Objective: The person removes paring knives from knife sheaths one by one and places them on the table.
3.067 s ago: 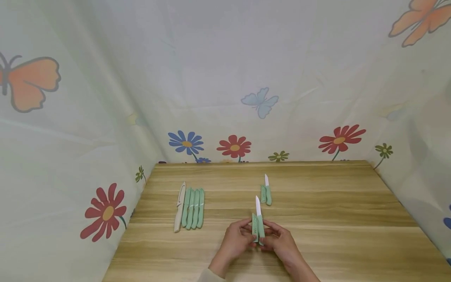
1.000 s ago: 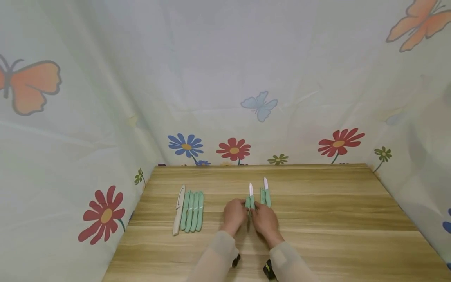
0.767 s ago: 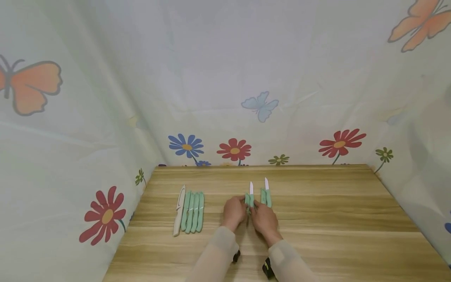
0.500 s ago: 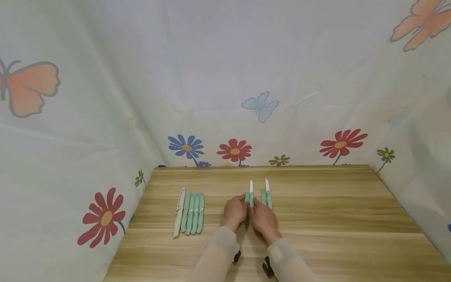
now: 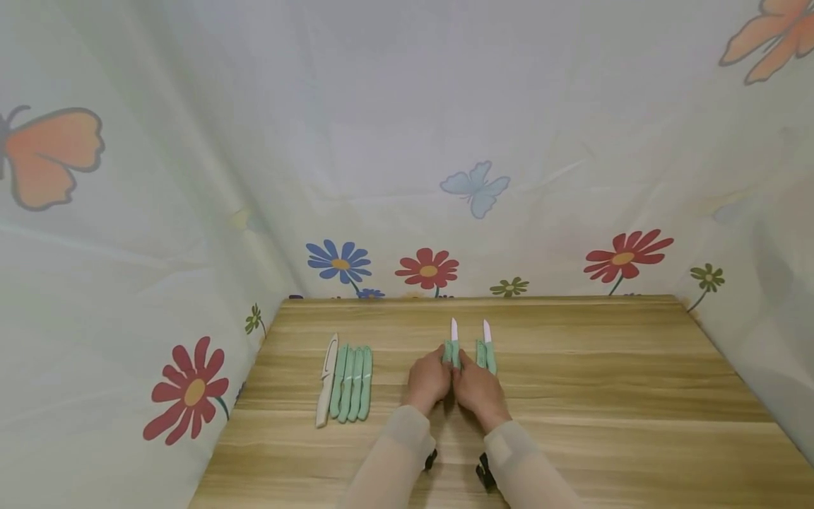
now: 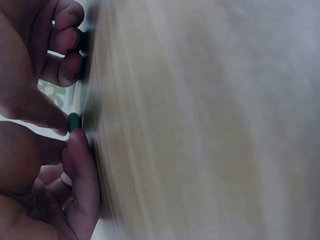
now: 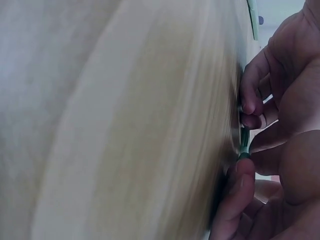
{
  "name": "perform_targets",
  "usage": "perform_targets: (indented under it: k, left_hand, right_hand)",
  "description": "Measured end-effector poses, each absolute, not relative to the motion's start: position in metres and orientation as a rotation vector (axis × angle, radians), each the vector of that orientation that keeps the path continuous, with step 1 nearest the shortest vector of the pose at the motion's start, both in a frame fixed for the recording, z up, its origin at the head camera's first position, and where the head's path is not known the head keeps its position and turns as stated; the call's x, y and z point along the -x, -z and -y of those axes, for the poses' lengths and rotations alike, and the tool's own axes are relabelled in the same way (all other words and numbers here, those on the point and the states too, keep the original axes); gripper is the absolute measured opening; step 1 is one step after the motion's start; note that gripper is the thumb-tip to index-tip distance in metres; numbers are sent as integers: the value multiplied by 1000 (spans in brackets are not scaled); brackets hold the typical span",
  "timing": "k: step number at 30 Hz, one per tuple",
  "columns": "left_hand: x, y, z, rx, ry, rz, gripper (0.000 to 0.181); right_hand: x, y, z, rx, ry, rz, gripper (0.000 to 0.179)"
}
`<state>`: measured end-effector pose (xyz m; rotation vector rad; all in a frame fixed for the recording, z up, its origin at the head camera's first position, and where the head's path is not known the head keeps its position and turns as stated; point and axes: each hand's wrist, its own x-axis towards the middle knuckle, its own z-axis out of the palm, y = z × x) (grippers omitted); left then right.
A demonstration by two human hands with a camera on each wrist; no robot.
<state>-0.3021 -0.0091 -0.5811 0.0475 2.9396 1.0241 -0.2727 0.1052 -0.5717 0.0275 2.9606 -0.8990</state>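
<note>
In the head view, a small paring knife with a pale blade and green handle lies beside its green sheath, blade pointing away from me. My left hand pinches the sheath from the left. From the right, my right hand pinches the knife handle, mostly hidden by the fingers. Both hands are low at the tabletop, thumbs close together. A green end shows between fingertips in the left wrist view, and a green piece in the right wrist view. Just right lies a second paring knife beside its sheath.
To the left, several green-handled knives in green sheaths lie side by side, with a cream-coloured knife at their left end. The wooden table ends at a flower-and-butterfly curtain behind and at the sides.
From nearer the front edge, both hands have carried the knife and sheath forward, setting them left of the other knife pair. Over the last second they have slid slightly farther away from me.
</note>
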Motion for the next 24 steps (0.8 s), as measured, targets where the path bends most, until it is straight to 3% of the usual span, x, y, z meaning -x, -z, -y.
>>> perform_targets:
  k: [24]
  left_hand:
    - [303, 583, 11, -97, -987, -2911, 46]
  right_hand:
    - [272, 574, -108, -20, 883, -2942, 53]
